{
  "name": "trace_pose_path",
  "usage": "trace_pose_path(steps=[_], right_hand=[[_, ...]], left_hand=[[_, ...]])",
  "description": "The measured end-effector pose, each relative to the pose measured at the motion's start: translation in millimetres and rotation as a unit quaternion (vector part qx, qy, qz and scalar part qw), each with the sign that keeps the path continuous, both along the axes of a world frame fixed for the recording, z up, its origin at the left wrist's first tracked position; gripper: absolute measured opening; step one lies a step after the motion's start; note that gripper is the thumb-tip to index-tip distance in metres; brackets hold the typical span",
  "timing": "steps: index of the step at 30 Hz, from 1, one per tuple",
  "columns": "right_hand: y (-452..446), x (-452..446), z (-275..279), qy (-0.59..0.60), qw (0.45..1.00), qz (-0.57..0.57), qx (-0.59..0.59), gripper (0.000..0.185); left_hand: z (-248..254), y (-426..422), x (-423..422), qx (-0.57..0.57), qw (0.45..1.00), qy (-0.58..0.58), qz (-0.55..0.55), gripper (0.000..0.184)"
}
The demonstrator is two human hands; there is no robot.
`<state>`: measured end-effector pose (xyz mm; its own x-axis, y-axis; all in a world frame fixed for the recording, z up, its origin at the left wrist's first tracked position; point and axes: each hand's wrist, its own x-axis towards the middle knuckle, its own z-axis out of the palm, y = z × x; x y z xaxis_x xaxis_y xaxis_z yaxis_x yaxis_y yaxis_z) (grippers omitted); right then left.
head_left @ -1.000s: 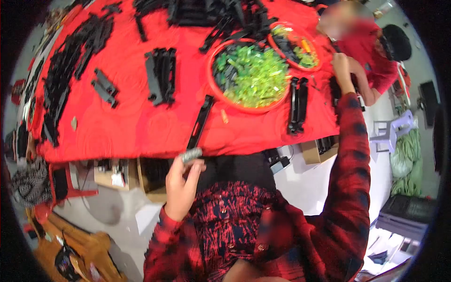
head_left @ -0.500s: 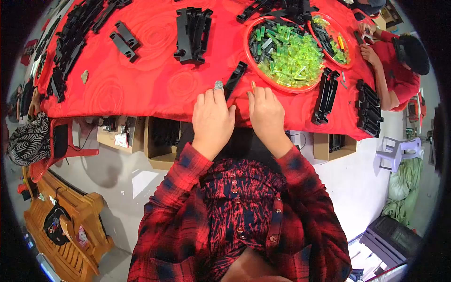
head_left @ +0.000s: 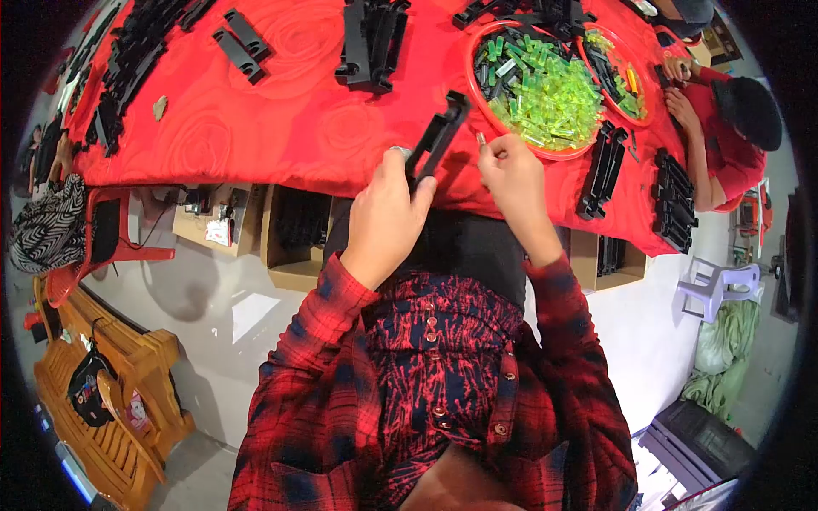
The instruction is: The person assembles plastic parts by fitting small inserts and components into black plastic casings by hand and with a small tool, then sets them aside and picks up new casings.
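My left hand is closed around the lower end of a long black plastic frame with notched ends, tilted up above the near edge of the table. To its right, my right hand pinches a small pale tube-like piece between thumb and finger. That piece is apart from the frame. Just beyond my right hand stands a round red-rimmed bowl, heaped with yellow-green and darker green small clear tubes.
A second red-rimmed bowl holds dark and green pieces. Black frames lie bundled, in a pair, and to the right. Across the red tablecloth, a co-worker in a red shirt sits at right.
My left hand has raised the black frame off the cloth and tilted it. My right hand has shifted right, away from the frame, with the small piece pinched. The view has moved slightly.
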<state>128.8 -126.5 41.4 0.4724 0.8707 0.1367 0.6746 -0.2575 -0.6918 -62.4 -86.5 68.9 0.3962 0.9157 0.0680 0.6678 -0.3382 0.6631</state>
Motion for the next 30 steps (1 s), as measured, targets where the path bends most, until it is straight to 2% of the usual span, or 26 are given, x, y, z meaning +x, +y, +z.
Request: trace_pose_path(steps=[1, 2, 4, 6, 7, 9, 10, 12, 14, 16, 18, 26, 30], right_hand=[[-5, -8, 32, 0.209, 0.977, -0.013, -0.039, 0.015], [-9, -10, 43, 0.208, 0.977, -0.010, -0.041, 0.015], [-19, -7, 52, 0.338, 0.940, 0.044, 0.024, 0.016], [-21, -6, 54, 0.311, 0.946, 0.071, 0.049, 0.014], [-22, -11, 63, 0.299, 0.947, 0.098, 0.064, 0.013], [-21, -15, 68, 0.287, 0.946, 0.126, 0.078, 0.013], [-21, -14, 68, 0.258, 0.954, 0.136, 0.068, 0.012], [-20, -12, 69, 0.230, 0.960, 0.148, 0.056, 0.012], [-19, -7, 71, 0.038, 0.971, 0.223, 0.072, 0.013], [-20, -9, 71, 0.033, 0.974, 0.216, 0.066, 0.012], [-21, -8, 74, 0.026, 0.976, 0.206, 0.060, 0.012], [-23, -4, 69, -0.093, 0.966, 0.222, 0.090, 0.010], [-25, -7, 70, -0.069, 0.981, 0.171, 0.052, 0.009]], left_hand=[[0, 0, -3, -0.088, 0.992, -0.089, -0.025, 0.035], [-1, 1, -5, -0.174, 0.967, -0.178, -0.051, 0.035], [-17, 1, -6, -0.174, 0.958, -0.215, -0.078, 0.036], [-22, -1, -7, -0.345, 0.882, -0.288, -0.139, 0.040], [-22, -2, -6, -0.346, 0.882, -0.289, -0.140, 0.040], [-17, -4, -3, -0.478, 0.794, -0.349, -0.139, 0.042], [-13, -5, -1, -0.478, 0.794, -0.350, -0.138, 0.042], [-6, -8, 1, -0.526, 0.759, -0.356, -0.147, 0.050], [-13, -9, 1, -0.524, 0.755, -0.365, -0.148, 0.055], [-19, -13, 1, -0.528, 0.749, -0.372, -0.149, 0.060], [-22, -15, 4, -0.461, 0.768, -0.419, -0.148, 0.060], [-22, -13, 3, -0.522, 0.725, -0.417, -0.168, 0.052], [-19, -18, 6, -0.530, 0.711, -0.445, -0.128, 0.052]])
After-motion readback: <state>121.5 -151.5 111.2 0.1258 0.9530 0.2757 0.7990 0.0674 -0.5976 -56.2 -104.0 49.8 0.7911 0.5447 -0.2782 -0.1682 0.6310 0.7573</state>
